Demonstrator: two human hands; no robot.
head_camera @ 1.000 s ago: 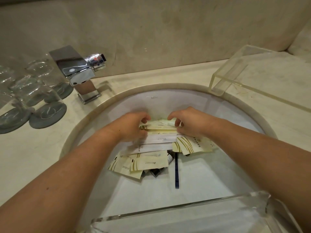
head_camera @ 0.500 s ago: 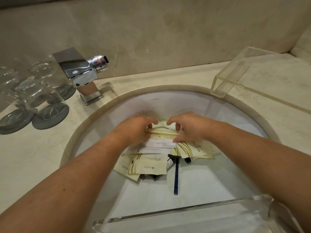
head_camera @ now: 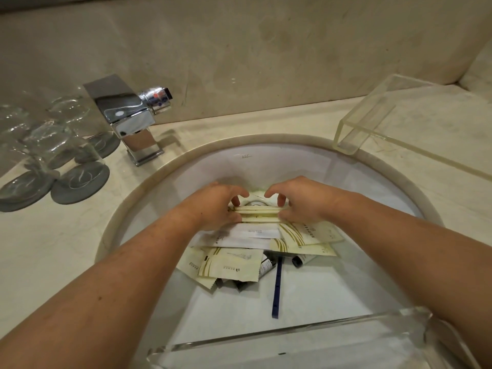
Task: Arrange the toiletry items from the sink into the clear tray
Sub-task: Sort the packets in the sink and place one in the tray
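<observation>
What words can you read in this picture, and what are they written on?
Nothing can be read for sure.
Sink: a small script logo on the back wall, too faint to read.
Cream packets: a line of tiny printed characters, too small to read.
White packet: small dark print, blurred.
Small tubes: label print, too small.
Faucet: a red and a blue mark on the knob, no words.

Two bare forearms, no sleeves — left hand, right hand ungloved
</observation>
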